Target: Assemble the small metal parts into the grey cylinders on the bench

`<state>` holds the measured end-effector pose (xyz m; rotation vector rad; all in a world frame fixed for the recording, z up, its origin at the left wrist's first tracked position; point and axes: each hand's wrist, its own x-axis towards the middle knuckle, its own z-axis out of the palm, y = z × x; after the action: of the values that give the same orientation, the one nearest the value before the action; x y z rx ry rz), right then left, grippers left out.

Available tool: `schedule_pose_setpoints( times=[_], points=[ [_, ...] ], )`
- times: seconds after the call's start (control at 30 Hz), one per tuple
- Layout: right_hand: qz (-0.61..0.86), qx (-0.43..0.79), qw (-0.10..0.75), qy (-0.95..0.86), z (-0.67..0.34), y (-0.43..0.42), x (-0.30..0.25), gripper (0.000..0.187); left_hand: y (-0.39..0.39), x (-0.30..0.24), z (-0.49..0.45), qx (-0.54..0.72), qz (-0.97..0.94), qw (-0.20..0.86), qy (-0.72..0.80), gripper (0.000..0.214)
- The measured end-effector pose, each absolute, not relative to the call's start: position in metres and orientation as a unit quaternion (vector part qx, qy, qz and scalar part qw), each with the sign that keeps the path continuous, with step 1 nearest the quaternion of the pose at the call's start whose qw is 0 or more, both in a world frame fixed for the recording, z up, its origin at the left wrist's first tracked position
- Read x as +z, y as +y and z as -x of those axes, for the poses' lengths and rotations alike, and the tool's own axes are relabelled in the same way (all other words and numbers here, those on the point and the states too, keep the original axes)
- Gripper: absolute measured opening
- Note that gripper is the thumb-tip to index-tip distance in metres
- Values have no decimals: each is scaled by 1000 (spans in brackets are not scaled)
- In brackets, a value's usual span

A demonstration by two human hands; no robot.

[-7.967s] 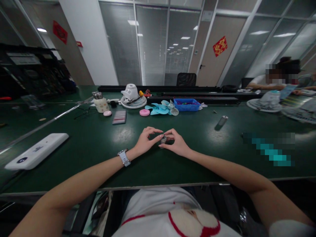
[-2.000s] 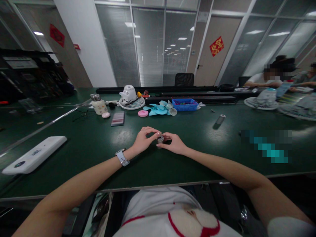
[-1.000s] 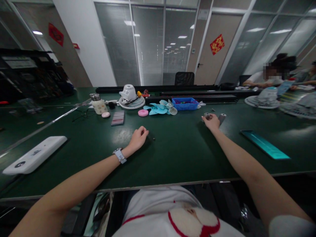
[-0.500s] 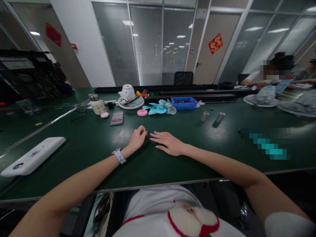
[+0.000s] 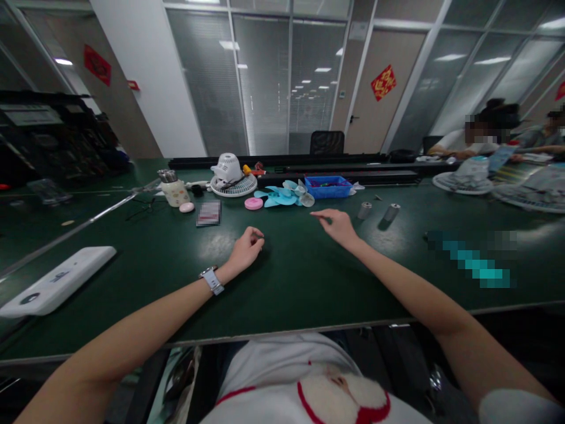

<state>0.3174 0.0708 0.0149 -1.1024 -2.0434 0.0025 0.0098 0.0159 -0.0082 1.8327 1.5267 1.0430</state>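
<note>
My left hand (image 5: 247, 250), with a watch (image 5: 212, 280) on its wrist, rests on the dark green table (image 5: 282, 294). Its fingers are loosely curled, a gap shows before the thumb, and I see nothing in it. My right hand (image 5: 339, 227) hovers farther forward, fingers pointing left, thumb a little apart, with nothing visible in it. Two grey metal cylinders (image 5: 364, 210) (image 5: 391, 212) stand just right of it. Beyond it lie light blue fan blades (image 5: 282, 194) and a blue bin (image 5: 329, 187) with small parts. A pink round disc (image 5: 253, 204) sits left of the blades.
A white fan part (image 5: 227, 171) and its grille stand at the back, near a patterned bottle (image 5: 174, 189). A white oblong device (image 5: 62, 280) lies at left, a blurred teal object (image 5: 474, 262) at right. Co-workers (image 5: 468, 138) sit at the far right behind other fan parts (image 5: 463, 176).
My right hand has moved forward and to the right, away from my left hand, and its spread fingers have drawn together. My left hand stays nearly in place.
</note>
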Motion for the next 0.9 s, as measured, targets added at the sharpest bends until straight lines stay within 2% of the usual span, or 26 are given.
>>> schedule_pose_setpoints(
  times=[0.13, 0.3, 0.9],
  points=[
    [551, -77, 449, -699, -399, 107, 27, 32, 17, -9, -9, 375, -692, 251, 563, 22],
    [624, -127, 427, -642, -456, 126, 18, 35, 17, -8, -10, 377, -698, 244, 558, 25],
    [635, -141, 397, -647, -459, 134, 6, 33, 17, -9, -10, 366, -702, 251, 558, 24]
  ],
)
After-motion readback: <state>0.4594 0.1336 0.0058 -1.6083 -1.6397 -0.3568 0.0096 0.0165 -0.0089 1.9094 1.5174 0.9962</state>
